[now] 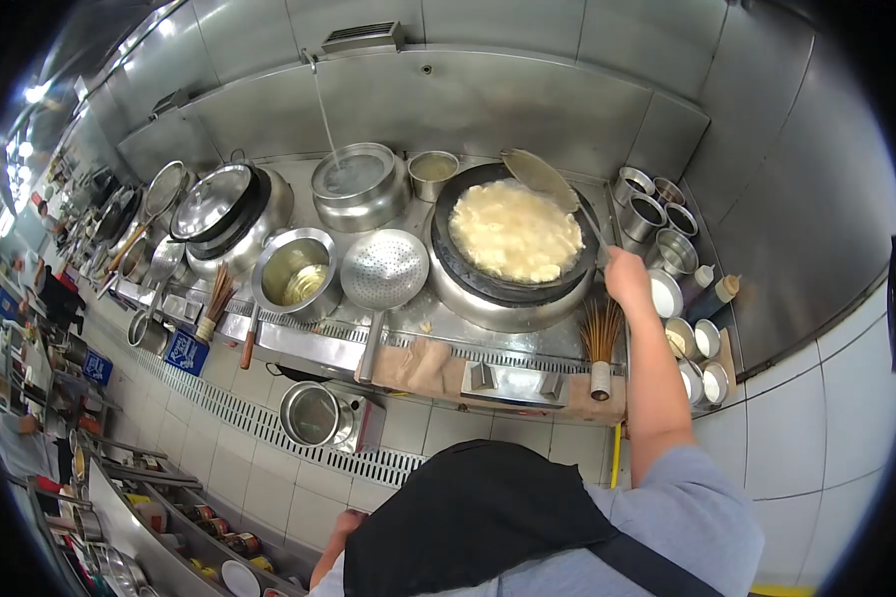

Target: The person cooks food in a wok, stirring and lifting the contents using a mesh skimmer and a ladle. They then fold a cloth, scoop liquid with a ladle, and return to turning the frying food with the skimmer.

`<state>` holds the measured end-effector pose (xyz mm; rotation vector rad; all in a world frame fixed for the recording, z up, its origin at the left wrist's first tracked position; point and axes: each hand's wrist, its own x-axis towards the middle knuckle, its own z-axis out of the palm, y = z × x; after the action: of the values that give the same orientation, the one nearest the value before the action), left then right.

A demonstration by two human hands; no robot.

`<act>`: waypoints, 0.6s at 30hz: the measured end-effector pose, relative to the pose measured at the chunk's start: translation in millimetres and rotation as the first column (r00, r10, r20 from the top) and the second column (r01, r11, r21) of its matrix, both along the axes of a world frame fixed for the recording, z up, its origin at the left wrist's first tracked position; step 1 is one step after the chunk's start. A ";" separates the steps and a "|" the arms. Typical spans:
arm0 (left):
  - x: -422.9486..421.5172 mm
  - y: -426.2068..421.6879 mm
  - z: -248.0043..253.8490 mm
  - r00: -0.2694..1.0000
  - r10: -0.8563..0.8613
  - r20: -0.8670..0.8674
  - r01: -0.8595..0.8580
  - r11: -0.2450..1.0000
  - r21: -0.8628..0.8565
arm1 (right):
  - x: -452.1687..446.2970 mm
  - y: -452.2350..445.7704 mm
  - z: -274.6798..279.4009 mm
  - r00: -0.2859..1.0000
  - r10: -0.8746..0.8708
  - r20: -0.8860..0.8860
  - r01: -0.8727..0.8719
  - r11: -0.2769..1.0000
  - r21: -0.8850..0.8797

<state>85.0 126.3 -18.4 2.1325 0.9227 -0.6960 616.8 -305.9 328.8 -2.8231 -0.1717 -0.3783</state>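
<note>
My right hand (623, 277) is closed on the handle of a wide metal ladle (541, 180), whose head rests over the back right rim of a black wok (451, 239). Pale yellow chunks of food (516, 231) in cloudy, bubbling liquid fill the wok. Low beside my body, at the bottom of the view, my left hand (348, 521) hangs away from the stove; its fingers are too small and partly hidden to make out. A perforated strainer (385, 269) lies left of the wok, next to a pot with yellowish liquid (296, 274).
Water runs from a tap (313, 62) onto a round metal vessel (353, 171). Seasoning containers (674, 253) and bottles (717, 292) line the right side. Bamboo brushes (600, 343) stand at the stove's front edge. A pot (312, 413) sits below. Co-workers (30, 443) are at the far left.
</note>
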 end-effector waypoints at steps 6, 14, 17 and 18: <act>15.0 -21.4 52.1 0.998 0.055 0.038 -0.055 0.998 -0.009 | -68.8 -32.2 25.9 0.998 -0.056 0.015 0.055 0.998 0.030; -43.0 6.9 -27.7 0.978 -0.204 -0.040 0.206 0.978 0.035 | -72.9 -7.5 17.0 0.997 -0.027 -0.067 0.032 0.996 0.078; -6.9 -3.9 27.9 0.975 -0.197 -0.102 0.208 0.973 0.105 | -111.3 -23.0 40.7 0.998 0.055 -0.039 -0.051 0.993 0.111; 6.9 -9.3 49.0 0.974 -0.167 -0.155 0.189 0.973 0.135 | -119.9 -25.7 47.4 0.993 0.097 -0.067 -0.087 0.986 0.139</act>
<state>91.9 117.0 30.6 2.3439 0.8890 -0.9055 497.0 -331.6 376.2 -2.6789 -0.2504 -0.2543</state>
